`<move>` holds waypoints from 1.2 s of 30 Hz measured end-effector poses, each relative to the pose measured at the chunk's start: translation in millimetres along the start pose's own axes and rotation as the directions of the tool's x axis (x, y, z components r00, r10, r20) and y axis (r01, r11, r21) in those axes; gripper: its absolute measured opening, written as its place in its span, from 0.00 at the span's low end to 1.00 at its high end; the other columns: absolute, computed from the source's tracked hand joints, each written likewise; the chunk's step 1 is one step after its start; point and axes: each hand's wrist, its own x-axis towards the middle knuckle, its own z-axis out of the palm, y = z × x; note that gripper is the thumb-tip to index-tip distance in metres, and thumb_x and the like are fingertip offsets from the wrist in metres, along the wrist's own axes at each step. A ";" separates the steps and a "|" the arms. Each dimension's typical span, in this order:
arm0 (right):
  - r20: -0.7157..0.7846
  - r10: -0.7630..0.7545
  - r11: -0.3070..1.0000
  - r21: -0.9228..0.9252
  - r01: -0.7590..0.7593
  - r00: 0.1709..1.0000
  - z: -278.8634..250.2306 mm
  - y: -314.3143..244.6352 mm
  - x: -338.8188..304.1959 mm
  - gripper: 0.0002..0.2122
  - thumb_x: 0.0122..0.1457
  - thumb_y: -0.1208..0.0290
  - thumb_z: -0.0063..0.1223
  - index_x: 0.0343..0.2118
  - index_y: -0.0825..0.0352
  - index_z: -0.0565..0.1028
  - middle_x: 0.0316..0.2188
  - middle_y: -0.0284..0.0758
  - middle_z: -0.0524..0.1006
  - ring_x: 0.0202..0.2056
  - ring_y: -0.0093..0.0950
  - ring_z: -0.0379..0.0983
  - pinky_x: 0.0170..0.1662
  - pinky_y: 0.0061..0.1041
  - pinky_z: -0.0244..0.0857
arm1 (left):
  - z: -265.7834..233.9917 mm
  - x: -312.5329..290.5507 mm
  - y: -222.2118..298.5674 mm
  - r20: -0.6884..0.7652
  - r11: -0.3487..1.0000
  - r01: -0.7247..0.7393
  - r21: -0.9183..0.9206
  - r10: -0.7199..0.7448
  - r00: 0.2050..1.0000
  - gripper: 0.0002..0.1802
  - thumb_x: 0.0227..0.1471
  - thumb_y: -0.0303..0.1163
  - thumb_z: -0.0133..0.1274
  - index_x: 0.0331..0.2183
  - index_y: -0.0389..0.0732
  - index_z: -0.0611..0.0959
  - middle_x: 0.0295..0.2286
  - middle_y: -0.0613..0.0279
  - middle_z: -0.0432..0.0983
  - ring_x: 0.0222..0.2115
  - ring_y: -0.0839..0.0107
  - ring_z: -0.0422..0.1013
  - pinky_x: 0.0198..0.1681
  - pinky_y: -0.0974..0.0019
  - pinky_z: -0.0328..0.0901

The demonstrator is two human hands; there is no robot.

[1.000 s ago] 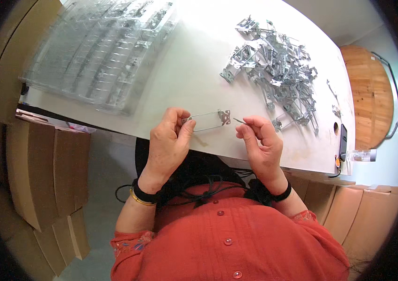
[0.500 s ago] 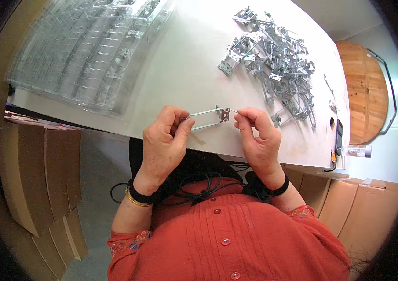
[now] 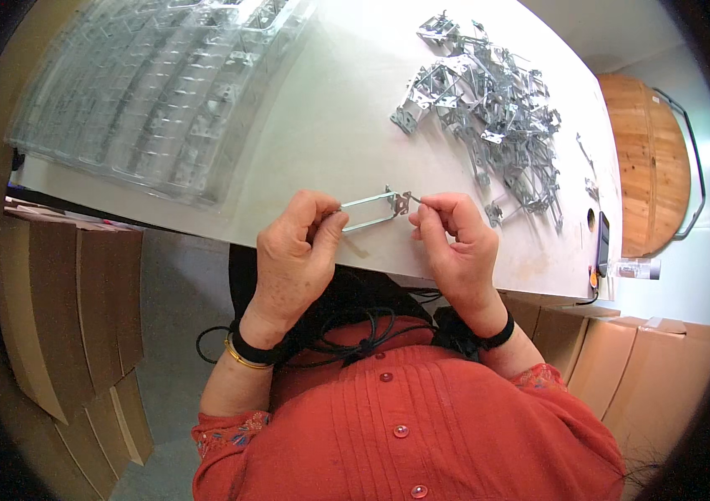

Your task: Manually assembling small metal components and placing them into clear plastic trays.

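I have the left hand (image 3: 298,255) pinching the near end of a bracket (image 3: 401,204) between thumb and fingers, its grip closed, with the two long rods running out to my right and ending in a small plate. The bracket is held up over the front edge of the white table (image 3: 330,125), between the two hands. The right hand (image 3: 465,255) is closed too, thumb and forefinger on a thin pin (image 3: 416,199) whose tip is at the plate's right side; from here I can't tell whether it has gone into a hole or only meets the edge. Beyond the right hand I see a tangled heap (image 3: 492,125) of similar metal parts, and a few loose pieces (image 3: 586,152) lie to the right of it. On my left, a stack of clear trays (image 3: 154,108) covers that end of the table, metal parts showing inside. At the far right edge I make out a phone (image 3: 603,246), with a clear bottle (image 3: 637,268) just beside it. Cardboard boxes (image 3: 46,317) stand below the table on the left.
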 end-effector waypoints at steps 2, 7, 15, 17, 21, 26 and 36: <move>-0.005 0.009 1.000 0.004 -0.009 1.000 2.1 1.1 0.6 0.05 0.65 0.81 0.57 0.42 0.69 0.76 0.29 0.36 0.83 0.31 0.22 0.82 0.37 0.23 0.75 | -0.7 -0.2 1.7 0.005 1.000 0.015 0.007 -0.015 1.000 0.05 0.60 0.26 0.61 0.37 0.37 0.81 0.25 0.70 0.75 0.26 0.82 0.69 0.31 0.73 0.66; -0.002 0.064 0.998 0.026 -0.064 0.998 -1.2 -4.7 -2.7 0.05 0.65 0.82 0.56 0.42 0.70 0.76 0.30 0.36 0.83 0.32 0.22 0.82 0.37 0.22 0.75 | -0.5 1.1 2.4 0.008 1.000 0.016 0.015 -0.016 1.000 0.04 0.60 0.25 0.61 0.37 0.37 0.81 0.25 0.70 0.75 0.26 0.83 0.68 0.30 0.74 0.65; -0.006 -0.130 0.988 -0.090 0.129 0.991 4.5 -7.0 0.1 0.07 0.62 0.84 0.58 0.42 0.68 0.77 0.31 0.39 0.82 0.31 0.26 0.82 0.36 0.24 0.74 | 0.2 3.4 3.2 -0.027 0.999 -0.051 0.012 0.051 0.998 0.05 0.59 0.23 0.60 0.35 0.37 0.79 0.21 0.63 0.74 0.21 0.77 0.68 0.27 0.69 0.65; -0.008 -0.152 0.984 -0.096 0.150 0.988 6.4 -6.3 1.7 0.07 0.62 0.83 0.59 0.42 0.68 0.77 0.31 0.39 0.82 0.31 0.27 0.82 0.36 0.25 0.74 | 0.8 2.5 2.4 -0.032 0.999 -0.052 0.008 0.052 0.998 0.05 0.59 0.23 0.60 0.35 0.37 0.79 0.21 0.63 0.74 0.21 0.77 0.68 0.27 0.69 0.65; -0.009 -0.229 0.953 -0.207 0.223 0.973 4.1 -6.8 1.9 0.07 0.61 0.83 0.60 0.41 0.68 0.77 0.31 0.41 0.82 0.30 0.31 0.82 0.35 0.26 0.74 | 0.8 3.3 2.7 -0.029 0.998 -0.055 0.014 0.055 0.998 0.05 0.59 0.23 0.60 0.35 0.37 0.79 0.21 0.62 0.73 0.21 0.77 0.68 0.27 0.70 0.65; -0.007 -0.225 0.962 -0.157 0.221 0.974 5.9 -2.6 2.3 0.08 0.60 0.83 0.59 0.41 0.68 0.77 0.30 0.43 0.81 0.29 0.35 0.81 0.33 0.28 0.73 | -0.7 1.6 -0.9 -0.014 1.000 -0.023 0.010 0.023 1.000 0.05 0.59 0.23 0.60 0.35 0.37 0.79 0.21 0.63 0.73 0.21 0.78 0.68 0.27 0.70 0.65; 0.051 -0.278 0.922 -0.265 0.282 0.959 2.1 -6.0 2.0 0.09 0.59 0.83 0.59 0.42 0.68 0.77 0.32 0.45 0.80 0.31 0.43 0.80 0.34 0.35 0.73 | 1.1 2.4 2.2 -0.030 0.999 -0.052 0.001 0.052 0.998 0.05 0.59 0.23 0.60 0.34 0.37 0.79 0.21 0.63 0.73 0.21 0.77 0.69 0.26 0.70 0.65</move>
